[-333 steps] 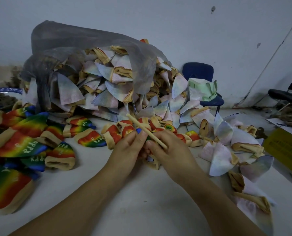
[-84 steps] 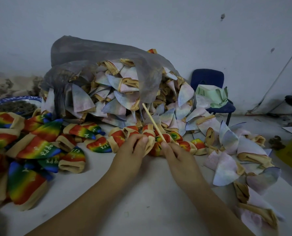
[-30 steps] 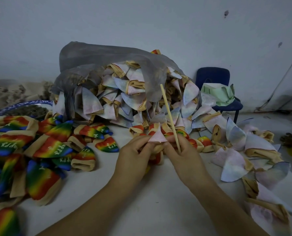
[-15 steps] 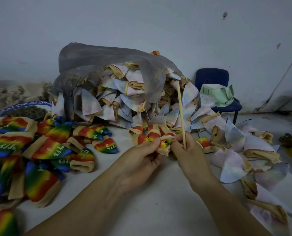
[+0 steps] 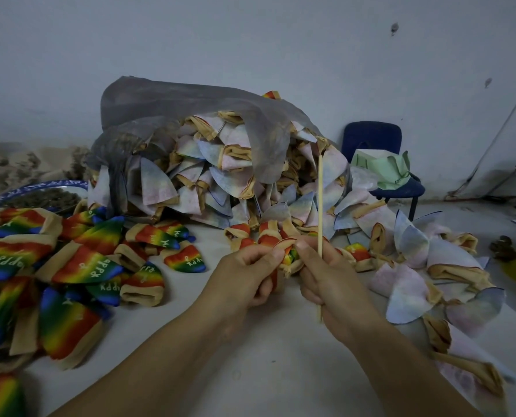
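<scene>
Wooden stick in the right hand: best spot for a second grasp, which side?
I'd pinch the wooden stick on its bare upper shaft, coming in from the side: it stands nearly upright, and the right hand wraps its lower part.

The thin, pale wooden stick (image 5: pixel 320 206), which leaned far to the left eleven seconds ago, now stands almost upright in the right hand (image 5: pixel 331 281). Its lower end has slid out below the fingers. The small rainbow-printed fabric piece with a tan cuff (image 5: pixel 289 257) showed a pale pink tip a second ago; now, it seems, only coloured cloth shows. The left hand (image 5: pixel 247 275) has curled tighter round it.
</scene>
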Tool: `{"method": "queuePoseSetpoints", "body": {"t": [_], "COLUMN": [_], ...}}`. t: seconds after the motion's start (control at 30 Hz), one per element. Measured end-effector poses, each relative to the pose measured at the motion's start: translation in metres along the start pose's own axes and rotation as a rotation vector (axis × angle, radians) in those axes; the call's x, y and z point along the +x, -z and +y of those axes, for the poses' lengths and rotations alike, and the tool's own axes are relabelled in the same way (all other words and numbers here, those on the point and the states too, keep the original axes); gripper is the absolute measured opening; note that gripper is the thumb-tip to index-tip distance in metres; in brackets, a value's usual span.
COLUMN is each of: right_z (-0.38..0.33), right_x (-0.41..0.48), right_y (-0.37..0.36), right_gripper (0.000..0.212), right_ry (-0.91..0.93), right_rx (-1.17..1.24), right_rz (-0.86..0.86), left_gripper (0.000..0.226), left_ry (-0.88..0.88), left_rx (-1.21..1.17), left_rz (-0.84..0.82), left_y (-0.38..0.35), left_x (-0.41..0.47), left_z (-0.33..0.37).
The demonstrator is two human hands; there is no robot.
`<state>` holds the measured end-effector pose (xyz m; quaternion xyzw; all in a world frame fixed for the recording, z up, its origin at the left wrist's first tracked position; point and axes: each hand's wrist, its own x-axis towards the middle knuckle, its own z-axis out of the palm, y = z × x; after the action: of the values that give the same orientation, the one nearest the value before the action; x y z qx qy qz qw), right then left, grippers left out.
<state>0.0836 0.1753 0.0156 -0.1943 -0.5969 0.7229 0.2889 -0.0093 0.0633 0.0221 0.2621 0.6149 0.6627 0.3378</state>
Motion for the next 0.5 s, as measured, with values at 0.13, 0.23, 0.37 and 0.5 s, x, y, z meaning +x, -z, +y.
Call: {"method": "queuePoseSetpoints", "body": {"t": [0.13,0.23,0.37,0.5], "right_z": [-0.001,-0.001,-0.004,-0.003], "right_x": [0.001,0.001,0.0,-0.003], "right_y": [0.003,0.003,0.0,-0.002], "right_gripper": [0.02,0.019,0.015,0.013], "right_ry": [-0.021,-0.03,0.003,0.012], "right_rx": [0.113,0.193,0.296,0.262], "right_rz": [-0.005,-0.045,-0.1,-0.09], "left_gripper": [0.012,0.019,0.023,0.012], "left_ry": [0.009,-0.034,-0.134,-0.003], "left_rx": [-0.192,-0.242,-0.168,-0.356], "left_rz": [0.009,0.073,0.121,0.137], "left_y": [-0.006,-0.007,-0.012,-0.016], "left_x": [0.001,0.002,-0.001,-0.004], "left_z": [-0.001,-0.004,-0.012,-0.011]}}
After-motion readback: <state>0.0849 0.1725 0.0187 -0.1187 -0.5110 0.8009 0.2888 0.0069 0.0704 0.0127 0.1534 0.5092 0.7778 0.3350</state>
